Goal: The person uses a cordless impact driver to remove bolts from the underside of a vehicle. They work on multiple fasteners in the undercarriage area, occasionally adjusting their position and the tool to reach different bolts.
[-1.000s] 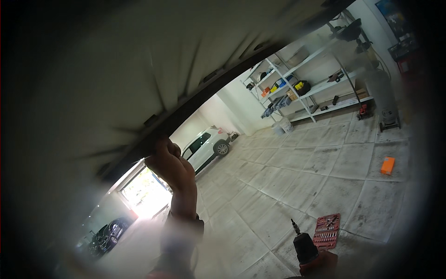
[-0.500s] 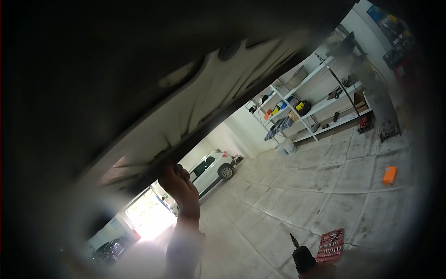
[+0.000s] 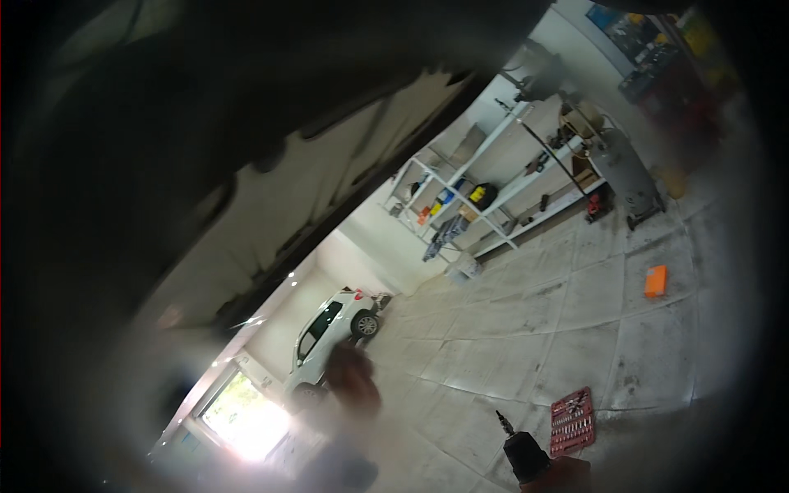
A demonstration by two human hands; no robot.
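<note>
My left hand (image 3: 353, 382) is a motion-smeared shape left of centre, its fingers too blurred to read. It is below and apart from the dark lower edge of a pale, ribbed vehicle panel (image 3: 288, 197) that slants overhead. At the lower edge, right of centre, a cordless drill (image 3: 526, 456) with a black chuck and a thin metal bit points up and left. My right hand grips the drill from below, mostly cut off by the frame and its dim rim. On the floor beyond lies an open red socket set (image 3: 573, 421).
An orange box (image 3: 656, 282) lies on the tiled floor at right. White shelving (image 3: 493, 226) with tools stands along the far wall, near a grey upright tank (image 3: 626, 177). A white car (image 3: 333, 329) is parked behind my left hand, near a bright doorway (image 3: 246, 415).
My left hand has come off the panel's edge and moved down and right. The view has shifted, so the floor and shelves sit further left. The drill stays at the lower edge.
</note>
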